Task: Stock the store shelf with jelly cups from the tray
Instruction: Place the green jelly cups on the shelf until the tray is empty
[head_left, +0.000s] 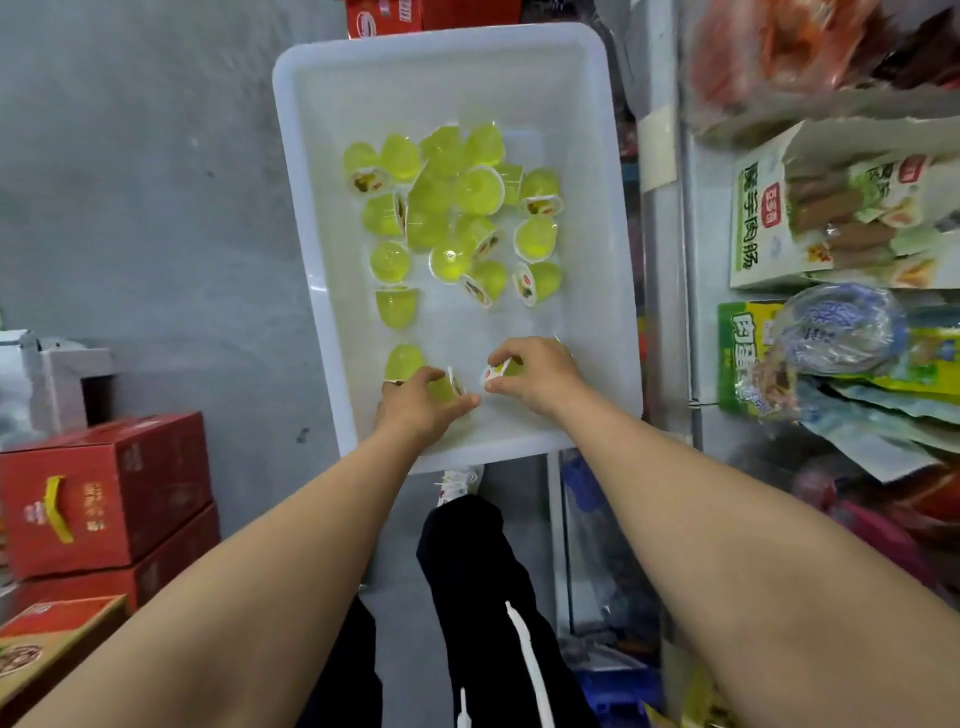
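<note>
Bare tray (597, 156) floor around clustered jelly cups (452, 208)

The person's forearms were bare and sleeveless; below the hands were black trousers (483, 597) with white drawstrings (530, 670) and a white sneaker (460, 480).

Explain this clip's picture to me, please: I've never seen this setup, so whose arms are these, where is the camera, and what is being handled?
There is no machine here. One camera sits on a person's head and looks forward and down, so the two bare arms reaching in are that person's own. Below them a white tray holds a loose scatter of green jelly cups. The left hand has its grip around one jelly cup at the near end of the tray, and the right hand pinches another cup beside it. A store shelf full of packaged snacks stands on the right. Red cartons are stacked at the left.
</note>
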